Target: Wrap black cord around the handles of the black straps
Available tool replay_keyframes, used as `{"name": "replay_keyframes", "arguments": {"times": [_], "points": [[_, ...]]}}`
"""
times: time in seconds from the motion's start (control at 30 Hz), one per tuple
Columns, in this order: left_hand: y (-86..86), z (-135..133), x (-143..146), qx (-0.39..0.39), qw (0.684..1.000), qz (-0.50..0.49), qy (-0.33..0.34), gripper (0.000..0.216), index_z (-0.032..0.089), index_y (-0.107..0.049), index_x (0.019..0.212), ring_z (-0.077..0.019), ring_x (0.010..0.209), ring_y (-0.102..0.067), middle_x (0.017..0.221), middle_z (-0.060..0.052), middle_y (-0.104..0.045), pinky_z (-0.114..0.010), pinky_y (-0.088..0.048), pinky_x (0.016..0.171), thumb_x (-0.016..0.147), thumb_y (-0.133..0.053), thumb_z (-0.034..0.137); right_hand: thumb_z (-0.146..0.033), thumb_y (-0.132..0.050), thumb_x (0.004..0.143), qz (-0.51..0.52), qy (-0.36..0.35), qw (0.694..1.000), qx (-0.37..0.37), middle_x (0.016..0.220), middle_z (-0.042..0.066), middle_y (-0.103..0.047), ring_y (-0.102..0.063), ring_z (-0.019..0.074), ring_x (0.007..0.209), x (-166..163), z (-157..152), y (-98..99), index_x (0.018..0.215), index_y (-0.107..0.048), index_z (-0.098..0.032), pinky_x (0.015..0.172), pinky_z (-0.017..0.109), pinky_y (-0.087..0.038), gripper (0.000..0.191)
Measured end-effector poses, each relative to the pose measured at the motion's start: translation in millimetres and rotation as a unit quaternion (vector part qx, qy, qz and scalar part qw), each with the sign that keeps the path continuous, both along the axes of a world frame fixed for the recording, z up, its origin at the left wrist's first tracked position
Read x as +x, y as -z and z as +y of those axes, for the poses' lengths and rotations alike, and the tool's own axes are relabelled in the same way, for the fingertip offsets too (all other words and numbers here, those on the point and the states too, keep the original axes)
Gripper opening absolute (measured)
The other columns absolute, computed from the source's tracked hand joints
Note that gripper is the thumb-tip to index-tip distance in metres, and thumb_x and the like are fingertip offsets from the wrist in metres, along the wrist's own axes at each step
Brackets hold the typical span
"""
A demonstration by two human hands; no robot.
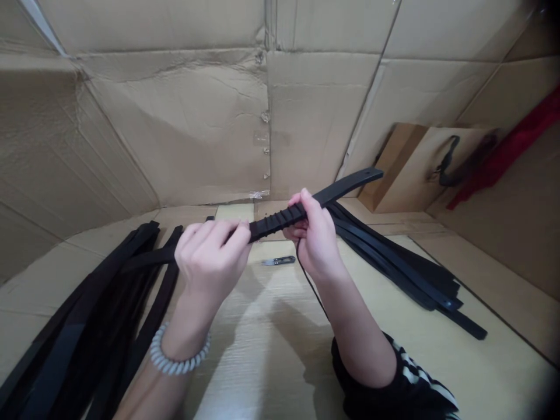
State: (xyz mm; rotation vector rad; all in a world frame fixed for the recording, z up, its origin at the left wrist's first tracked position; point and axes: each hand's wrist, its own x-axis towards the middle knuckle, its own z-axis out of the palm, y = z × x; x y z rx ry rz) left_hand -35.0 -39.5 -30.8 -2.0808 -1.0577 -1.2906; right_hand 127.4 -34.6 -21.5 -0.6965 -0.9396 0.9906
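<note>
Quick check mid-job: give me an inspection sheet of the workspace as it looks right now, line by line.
Surface: cardboard-covered table, creased, with taped seams.
Job's things: black ribbed strap held up between both hands; a thin black thread hangs from it.
Clutter: strap pile on the left; strap pile on the right; small snips lying beyond the hands.
Grippers: left hand and right hand both closed on the strap.
Cables: nothing seen.
Surroundings: cardboard walls; brown paper bag; red cloth at right.
</note>
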Motion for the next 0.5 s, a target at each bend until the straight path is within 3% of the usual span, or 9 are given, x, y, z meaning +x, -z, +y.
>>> {"name": "replay_keyframes", "arguments": {"times": [0.1,0.17,0.23,0.3,0.33,0.37,0.43,0.5], "points": [[0.5,3.5,-0.4,-0.033,0.999,-0.016,0.011,0.014,0.020,-0.058,0.070,-0.0174,0.063,-0.064,0.073,-0.003,-0.073,-0.030,-0.038,0.060,0.083,-0.063,0.021,-0.041,-0.063,0.082,-0.030,-0.002,0.999,0.040,0.065,-0.005,-0.043,-0.028,0.0056,0.047,4.5,-3.8,-0.2,0.074,-0.052,-0.021,0.041,0.021,-0.020,0.024],[-5.2,5.0,-4.7,-0.116,0.991,0.004,0.060,0.013,0.019,-0.062,0.085,-0.0158,0.057,-0.063,0.070,0.000,-0.071,-0.026,-0.040,0.054,0.082,-0.067,0.031,-0.038,-0.066,0.081,-0.051,0.008,0.995,0.086,0.072,-0.002,-0.051,-0.040,0.0076,0.056,8.2,-8.4,-0.3,0.076,-0.058,-0.021,0.048,0.021,-0.031,0.019],[-12.3,4.5,-9.4,-0.260,0.953,0.044,0.147,0.025,0.020,-0.063,0.091,-0.0134,0.052,-0.059,0.065,0.003,-0.068,-0.023,-0.039,0.049,0.082,-0.068,0.042,-0.036,-0.068,0.081,-0.074,0.020,0.988,0.131,0.078,-0.001,-0.054,-0.047,0.0097,0.067,11.0,-11.9,-0.2,0.078,-0.063,-0.022,0.059,0.023,-0.040,0.015],[-16.6,2.3,-12.1,-0.355,0.913,0.071,0.190,0.030,0.020,-0.062,0.081,-0.0120,0.049,-0.054,0.059,0.005,-0.062,-0.022,-0.036,0.047,0.083,-0.067,0.050,-0.037,-0.067,0.082,-0.088,0.030,0.983,0.157,0.080,0.000,-0.055,-0.048,0.0110,0.071,11.8,-13.0,0.1,0.080,-0.064,-0.023,0.067,0.025,-0.042,0.015],[-16.7,1.1,-12.3,-0.348,0.919,0.073,0.172,0.032,0.020,-0.059,0.073,-0.0117,0.049,-0.051,0.057,0.005,-0.059,-0.023,-0.035,0.048,0.084,-0.066,0.050,-0.040,-0.067,0.083,-0.093,0.031,0.982,0.161,0.080,-0.001,-0.055,-0.048,0.0110,0.070,11.3,-12.6,0.5,0.081,-0.064,-0.023,0.066,0.026,-0.042,0.017],[-15.3,0.0,-11.6,-0.296,0.944,0.068,0.127,0.034,0.020,-0.056,0.067,-0.0117,0.048,-0.049,0.055,0.004,-0.057,-0.024,-0.033,0.048,0.084,-0.066,0.048,-0.042,-0.067,0.083,-0.096,0.030,0.982,0.160,0.079,-0.001,-0.055,-0.047,0.0107,0.067,10.1,-11.8,0.9,0.083,-0.063,-0.023,0.063,0.026,-0.040,0.019],[-9.3,-0.9,-8.5,-0.127,0.991,0.039,0.013,0.031,0.020,-0.050,0.062,-0.0123,0.048,-0.046,0.053,0.003,-0.054,-0.027,-0.031,0.051,0.085,-0.065,0.034,-0.047,-0.067,0.083,-0.100,0.024,0.984,0.146,0.074,-0.002,-0.052,-0.043,0.0099,0.060,6.0,-9.7,2.4,0.085,-0.062,-0.023,0.055,0.026,-0.036,0.024],[-2.2,0.2,-4.5,0.014,0.997,0.003,-0.077,0.024,0.020,-0.049,0.061,-0.0141,0.051,-0.047,0.054,0.002,-0.054,-0.029,-0.030,0.055,0.081,-0.061,0.018,-0.049,-0.065,0.084,-0.095,0.026,0.987,0.129,0.072,-0.002,-0.050,-0.040,0.0095,0.057,1.0,-8.2,4.3,0.089,-0.060,-0.024,0.052,0.025,-0.033,0.027]]}}
